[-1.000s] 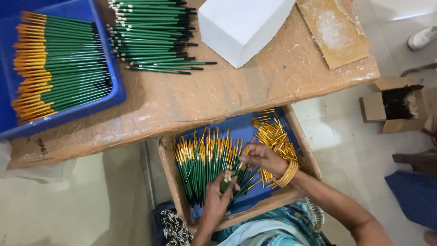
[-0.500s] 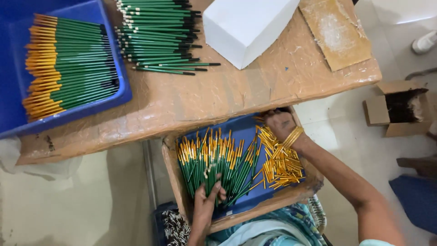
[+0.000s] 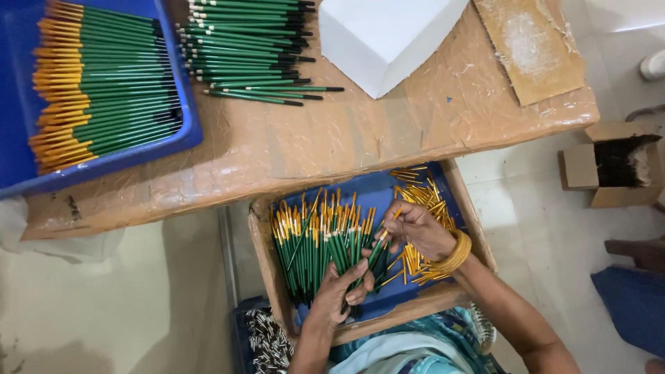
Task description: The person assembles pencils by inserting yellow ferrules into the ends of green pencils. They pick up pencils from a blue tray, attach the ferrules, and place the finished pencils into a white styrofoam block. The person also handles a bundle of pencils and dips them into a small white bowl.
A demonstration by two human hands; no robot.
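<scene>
A cardboard tray with a blue lining [image 3: 267,239] rests on my lap, below the table edge. It holds a bunch of green sticks with yellow tips [image 3: 312,242] on the left and a heap of loose yellow caps [image 3: 422,208] on the right. My left hand [image 3: 339,287] grips the lower ends of a few green sticks. My right hand [image 3: 415,228], with a yellow bangle at the wrist, pinches the top of one of these sticks next to the yellow heap.
The brown table [image 3: 346,138] carries a blue tray of green sticks [image 3: 104,90], a loose pile of green sticks [image 3: 242,48], a white box [image 3: 381,34] and a cardboard piece [image 3: 530,45]. An open carton [image 3: 609,166] stands on the floor at right.
My right hand came back from the far right corner of the tray to the sticks in the middle. My left hand closed on a few sticks and lifted their ends.
</scene>
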